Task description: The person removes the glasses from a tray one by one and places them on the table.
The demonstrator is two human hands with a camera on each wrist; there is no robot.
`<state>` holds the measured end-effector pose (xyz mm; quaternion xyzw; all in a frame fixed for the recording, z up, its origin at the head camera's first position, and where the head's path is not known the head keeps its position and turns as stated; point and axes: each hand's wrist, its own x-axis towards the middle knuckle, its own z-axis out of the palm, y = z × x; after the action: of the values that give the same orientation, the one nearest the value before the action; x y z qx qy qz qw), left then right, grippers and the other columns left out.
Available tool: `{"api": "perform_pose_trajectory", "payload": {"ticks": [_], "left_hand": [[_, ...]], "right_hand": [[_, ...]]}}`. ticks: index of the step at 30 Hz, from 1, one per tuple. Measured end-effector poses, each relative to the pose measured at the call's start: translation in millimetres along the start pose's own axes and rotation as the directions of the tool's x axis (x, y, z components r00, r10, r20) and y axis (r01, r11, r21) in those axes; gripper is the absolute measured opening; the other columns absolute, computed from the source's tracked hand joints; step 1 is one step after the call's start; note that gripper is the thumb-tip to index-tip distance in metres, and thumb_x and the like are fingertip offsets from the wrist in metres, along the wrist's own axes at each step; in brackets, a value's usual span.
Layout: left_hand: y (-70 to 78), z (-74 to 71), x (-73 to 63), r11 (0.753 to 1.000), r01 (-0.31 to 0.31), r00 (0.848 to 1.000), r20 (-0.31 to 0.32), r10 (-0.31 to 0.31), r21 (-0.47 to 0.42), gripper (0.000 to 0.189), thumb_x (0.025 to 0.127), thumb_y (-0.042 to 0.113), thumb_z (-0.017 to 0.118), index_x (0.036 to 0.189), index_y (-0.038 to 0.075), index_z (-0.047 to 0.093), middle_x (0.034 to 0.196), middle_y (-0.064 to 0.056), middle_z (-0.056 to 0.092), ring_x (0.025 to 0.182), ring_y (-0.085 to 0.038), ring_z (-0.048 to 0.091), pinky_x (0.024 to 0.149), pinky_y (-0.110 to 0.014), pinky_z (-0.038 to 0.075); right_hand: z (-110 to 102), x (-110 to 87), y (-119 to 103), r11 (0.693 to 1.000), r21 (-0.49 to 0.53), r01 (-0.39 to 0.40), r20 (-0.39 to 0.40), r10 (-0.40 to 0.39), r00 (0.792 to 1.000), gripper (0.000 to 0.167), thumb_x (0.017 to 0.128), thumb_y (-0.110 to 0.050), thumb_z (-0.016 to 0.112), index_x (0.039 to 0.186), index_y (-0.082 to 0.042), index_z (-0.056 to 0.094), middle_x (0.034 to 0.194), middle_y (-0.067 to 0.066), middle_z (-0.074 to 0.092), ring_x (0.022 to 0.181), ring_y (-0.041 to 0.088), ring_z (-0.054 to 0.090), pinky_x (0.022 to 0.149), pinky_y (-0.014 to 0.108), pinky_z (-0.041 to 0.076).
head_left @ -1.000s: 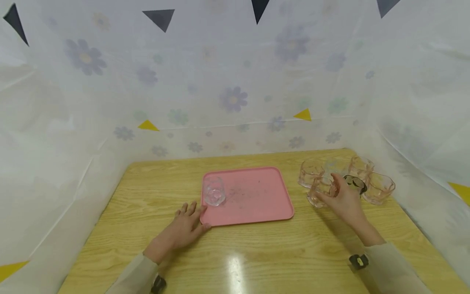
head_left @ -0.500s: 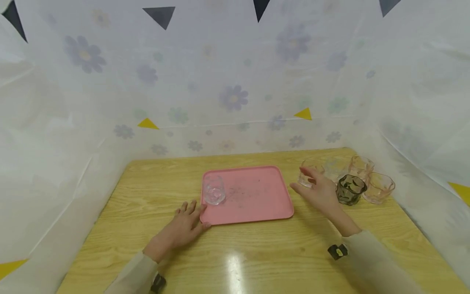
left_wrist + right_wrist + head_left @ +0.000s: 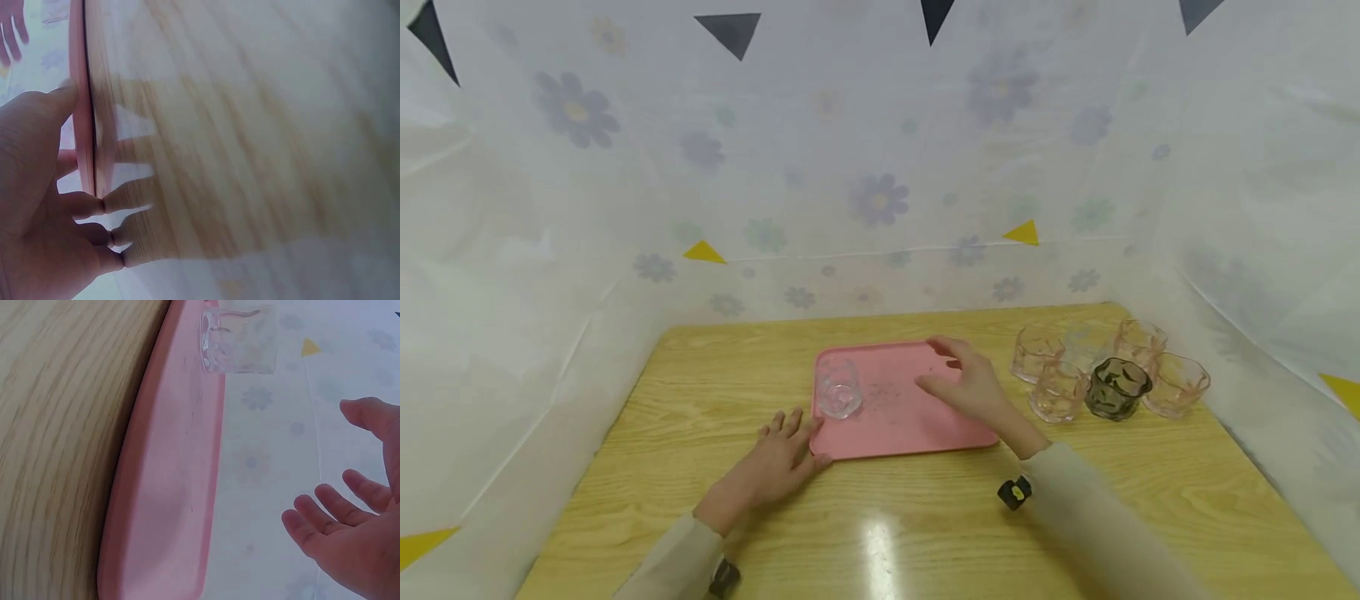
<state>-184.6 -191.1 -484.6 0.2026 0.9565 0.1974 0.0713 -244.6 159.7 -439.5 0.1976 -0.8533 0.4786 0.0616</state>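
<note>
A pink tray [image 3: 887, 433] lies on the wooden table, with one clear glass [image 3: 838, 389] upright at its left side. My left hand [image 3: 777, 465] rests at the tray's near left corner, thumb and fingertips against the rim; the left wrist view shows its thumb [image 3: 62, 97] on the edge. Over the right part of the tray hovers my right hand [image 3: 966, 385], fingers spread and holding nothing. In the right wrist view the tray [image 3: 156, 487] and the clear glass [image 3: 240, 340] appear beyond that hand [image 3: 356, 531].
At the table's right stand several glasses: a dark grey one [image 3: 1117, 389], a clear one [image 3: 1088, 343], and pinkish ones, including a front one [image 3: 1058, 392] and a far-right one [image 3: 1176, 386]. White patterned sheeting [image 3: 880, 150] encloses the table.
My right hand has left the front pinkish glass, which stays in place, and moved leftward over the tray. The left hand has stayed at the tray's corner.
</note>
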Motion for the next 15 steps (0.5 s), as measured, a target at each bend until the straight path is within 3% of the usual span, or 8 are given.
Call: {"api": "perform_pose_trajectory", "payload": {"ticks": [7, 15], "left_hand": [[0.9, -0.7, -0.3, 1.0, 0.011, 1.0, 0.013, -0.011, 0.001, 0.073, 0.107, 0.054, 0.053, 0.164, 0.009, 0.039, 0.167, -0.036, 0.026, 0.153, -0.064, 0.019, 0.122, -0.079, 0.02], [1.7, -1.0, -0.4, 1.0, 0.012, 1.0, 0.005, -0.012, 0.003, 0.072, 0.107, 0.054, 0.053, 0.163, 0.009, 0.04, 0.167, -0.036, 0.026, 0.153, -0.064, 0.019, 0.121, -0.079, 0.02]], "right_hand": [[37, 16.9, -2, 1.0, 0.012, -0.01, 0.073, 0.009, 0.997, 0.073, 0.094, -0.028, 0.082, 0.155, -0.006, 0.05, 0.155, 0.019, 0.055, 0.141, 0.037, 0.055, 0.115, 0.055, 0.049], [64, 28.8, -3, 0.999, 0.032, -0.037, 0.123, 0.033, 0.992, 0.075, 0.091, -0.024, 0.084, 0.156, -0.01, 0.05, 0.155, 0.016, 0.056, 0.14, 0.034, 0.056, 0.115, 0.052, 0.05]]}}
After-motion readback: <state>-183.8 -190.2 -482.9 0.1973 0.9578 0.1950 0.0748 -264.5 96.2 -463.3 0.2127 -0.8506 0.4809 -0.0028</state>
